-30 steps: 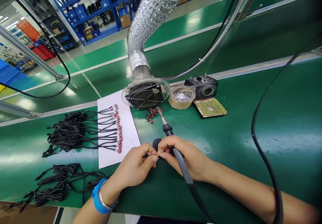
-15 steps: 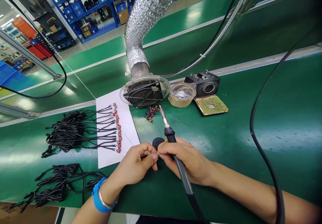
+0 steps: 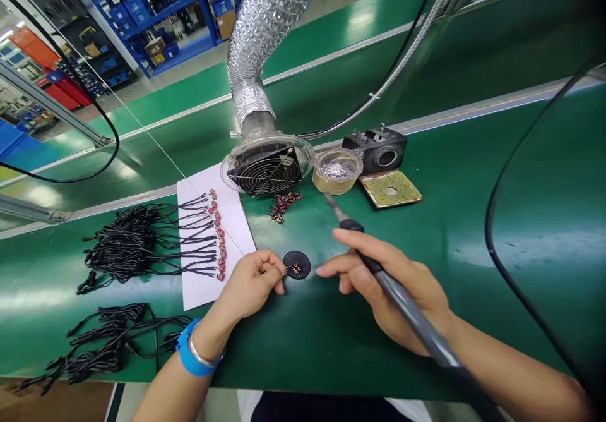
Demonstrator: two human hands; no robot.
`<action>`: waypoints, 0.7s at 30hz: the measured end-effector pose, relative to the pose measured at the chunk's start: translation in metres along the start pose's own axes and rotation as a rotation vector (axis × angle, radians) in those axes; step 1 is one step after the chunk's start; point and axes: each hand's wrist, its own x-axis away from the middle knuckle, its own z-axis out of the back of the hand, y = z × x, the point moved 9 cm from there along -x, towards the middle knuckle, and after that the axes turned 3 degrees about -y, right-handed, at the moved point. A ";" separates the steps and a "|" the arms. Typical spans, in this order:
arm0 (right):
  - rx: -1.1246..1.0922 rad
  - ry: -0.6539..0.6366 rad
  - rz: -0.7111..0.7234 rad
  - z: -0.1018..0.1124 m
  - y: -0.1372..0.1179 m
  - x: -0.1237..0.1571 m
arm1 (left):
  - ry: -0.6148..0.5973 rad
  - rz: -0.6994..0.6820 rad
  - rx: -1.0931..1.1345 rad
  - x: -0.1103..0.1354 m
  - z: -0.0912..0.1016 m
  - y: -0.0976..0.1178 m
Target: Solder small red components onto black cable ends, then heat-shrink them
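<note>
My right hand (image 3: 402,295) holds a soldering iron (image 3: 407,308); its tip points up and left, and the index finger and thumb are off the left hand. My left hand (image 3: 255,283) is closed in a pinch on what looks like the end of a black cable, mostly hidden by the fingers. Right at those fingertips lies a round black disc (image 3: 298,275) with small copper-coloured parts on it. Farther back, a small heap of red and black parts with copper ends (image 3: 284,206) rests on the green table.
Black cables (image 3: 120,245) lie at left, their ends on a white sheet (image 3: 194,292) beside a row of reddish parts (image 3: 219,235). More cables (image 3: 101,346) lie nearer. Behind stand a fume extractor (image 3: 267,172), a tape roll (image 3: 331,185), an iron holder (image 3: 379,150) and a yellow sponge (image 3: 392,188).
My right hand has moved right, away from my left hand, taking the soldering iron with it. The black disc and its small parts are now uncovered. My left hand keeps its pinch.
</note>
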 end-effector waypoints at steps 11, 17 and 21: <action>-0.143 0.151 -0.367 0.010 0.047 0.017 | 0.085 0.006 -0.074 0.004 0.001 -0.001; -0.299 0.184 -0.529 0.006 0.060 0.015 | 0.117 -0.004 -0.115 0.009 0.000 0.002; -0.328 0.190 -0.560 0.005 0.060 0.013 | 0.123 0.000 -0.130 0.011 0.000 0.002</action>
